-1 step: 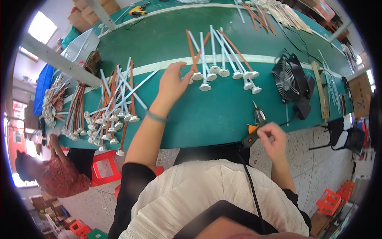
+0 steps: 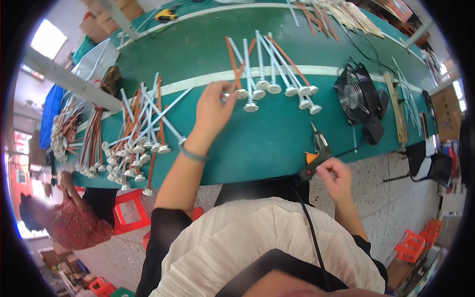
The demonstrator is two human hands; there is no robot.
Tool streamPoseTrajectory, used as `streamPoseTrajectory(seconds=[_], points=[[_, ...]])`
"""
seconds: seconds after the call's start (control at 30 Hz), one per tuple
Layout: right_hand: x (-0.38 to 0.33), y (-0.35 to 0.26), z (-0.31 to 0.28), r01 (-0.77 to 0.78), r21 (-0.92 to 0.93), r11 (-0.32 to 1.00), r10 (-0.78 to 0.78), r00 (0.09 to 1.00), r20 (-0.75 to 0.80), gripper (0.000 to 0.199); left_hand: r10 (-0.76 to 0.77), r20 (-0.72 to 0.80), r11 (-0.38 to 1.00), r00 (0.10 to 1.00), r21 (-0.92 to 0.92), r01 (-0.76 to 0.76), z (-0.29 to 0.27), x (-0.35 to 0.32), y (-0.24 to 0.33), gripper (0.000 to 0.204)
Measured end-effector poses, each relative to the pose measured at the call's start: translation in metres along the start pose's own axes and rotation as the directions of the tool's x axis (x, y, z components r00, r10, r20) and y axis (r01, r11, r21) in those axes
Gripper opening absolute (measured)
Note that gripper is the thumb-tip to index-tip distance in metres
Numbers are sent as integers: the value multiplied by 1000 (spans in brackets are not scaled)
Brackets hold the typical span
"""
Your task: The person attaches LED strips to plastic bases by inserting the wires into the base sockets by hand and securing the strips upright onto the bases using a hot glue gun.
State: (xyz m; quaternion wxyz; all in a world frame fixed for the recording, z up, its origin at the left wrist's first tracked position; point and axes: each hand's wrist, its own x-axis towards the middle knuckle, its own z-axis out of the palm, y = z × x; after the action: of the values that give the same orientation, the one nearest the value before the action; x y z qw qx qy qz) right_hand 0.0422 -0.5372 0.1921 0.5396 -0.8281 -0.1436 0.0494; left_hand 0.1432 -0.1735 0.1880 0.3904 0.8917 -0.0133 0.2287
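Note:
My left hand (image 2: 213,111) reaches to the left end of a spread row of thin rods with white round discs. Its thumb and fingers close around the disc end of a brown rod (image 2: 240,69), which crosses another brown rod; the fingers partly hide that disc. Beside it lie several pale grey rods (image 2: 260,55) with their discs toward me. A dark glue gun (image 2: 316,153) with an orange trigger rests at the table's front edge, nozzle pointing away. Next to its handle my right hand (image 2: 337,180) is curled, thumb and forefinger together; anything between them is too small to see.
A heap of disc-ended rods (image 2: 141,133) covers the table's left part, with more bundles (image 2: 91,143) beyond. A black fan (image 2: 354,94) stands at right beside a wooden strip (image 2: 396,109). A cable (image 2: 311,227) hangs before me. Another person (image 2: 79,218) sits at far left.
My left hand has shifted slightly left, drawing the brown rod's disc end a little away from the row. The view has moved slightly. My right hand stays beside the glue gun.

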Motion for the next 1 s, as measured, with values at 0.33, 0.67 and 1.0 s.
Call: streamPoseTrajectory(seconds=[0.33, 0.67, 1.0], points=[[-31, 43, 43, -418, 664, 620, 554, 832, 6, 31, 270, 511, 962, 816, -179, -206, 109, -111, 114, 50], [-47, 64, 72, -250, 846, 470, 496, 868, -19, 33, 350, 415, 857, 840, -504, -109, 82, -144, 117, 49], [-45, 43, 42, 18, 858, 513, 105, 991, -84, 24, -21, -115, 721, 993, 687, 95, -122, -65, -90, 24]])
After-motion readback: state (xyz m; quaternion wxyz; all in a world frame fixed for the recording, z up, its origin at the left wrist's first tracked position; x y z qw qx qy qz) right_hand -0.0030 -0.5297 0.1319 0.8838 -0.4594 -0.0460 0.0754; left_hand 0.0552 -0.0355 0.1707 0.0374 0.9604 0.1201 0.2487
